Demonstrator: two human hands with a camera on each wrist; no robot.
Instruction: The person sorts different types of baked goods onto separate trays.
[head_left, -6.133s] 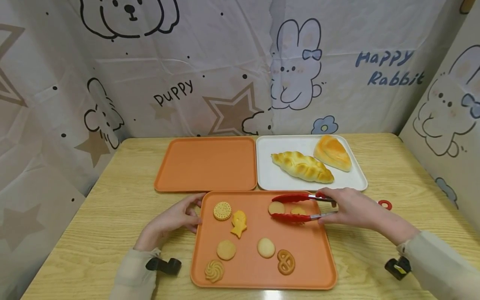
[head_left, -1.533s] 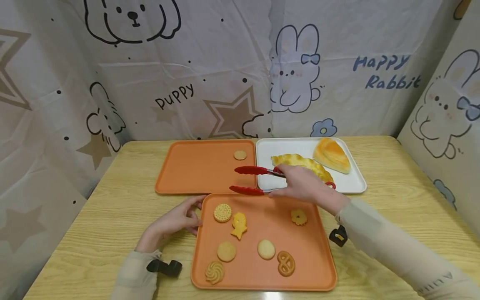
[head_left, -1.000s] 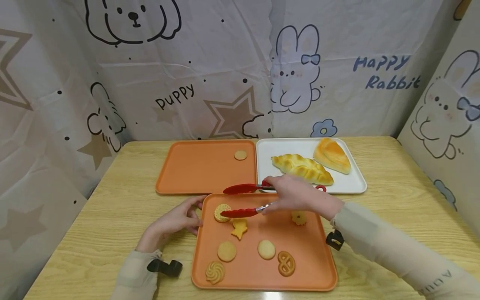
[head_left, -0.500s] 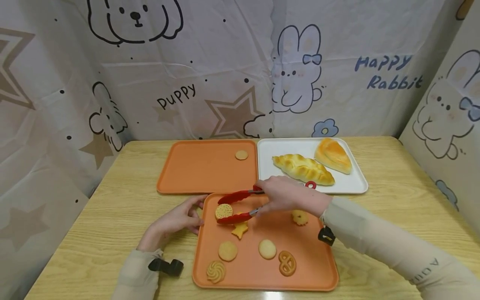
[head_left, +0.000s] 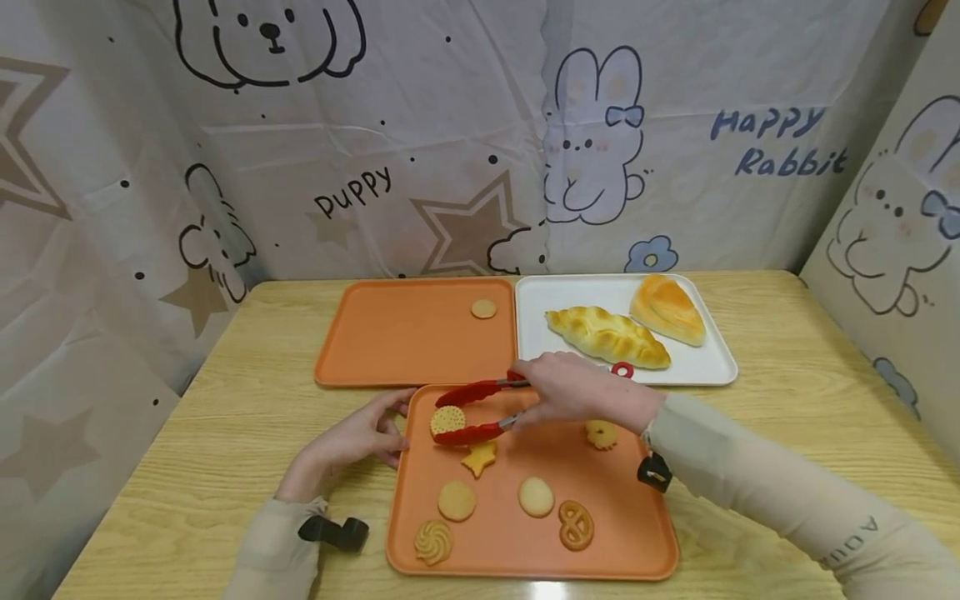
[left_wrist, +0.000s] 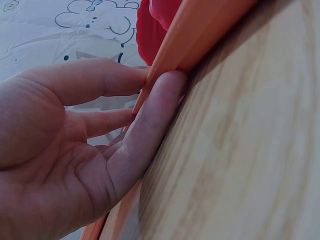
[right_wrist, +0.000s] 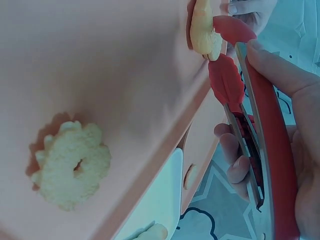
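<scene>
My right hand (head_left: 566,387) grips a pair of red-tipped tongs (head_left: 472,435) over the near orange tray (head_left: 525,565). Their tips lie on either side of a round dotted biscuit (head_left: 448,421) at that tray's upper left. Just below the tips is a fish-shaped biscuit (head_left: 480,457), partly covered by them. My left hand (head_left: 352,437) holds the near tray's left rim, its thumb and fingers pinching the edge in the left wrist view. In the right wrist view the flower-shaped biscuit (right_wrist: 75,165) lies apart from the tongs.
Other biscuits on the near tray include a plain round one (head_left: 457,500), a swirl (head_left: 433,542), a pale round one (head_left: 536,497) and a pretzel (head_left: 576,525). Behind stand another orange tray (head_left: 405,333) with one round biscuit (head_left: 483,309), and a white tray (head_left: 540,287) bearing two breads (head_left: 607,335).
A round biscuit went from the near tray to the back orange tray. The tongs then moved left and down to the dotted biscuit, their tips drawing closer around it. My left hand stayed put.
</scene>
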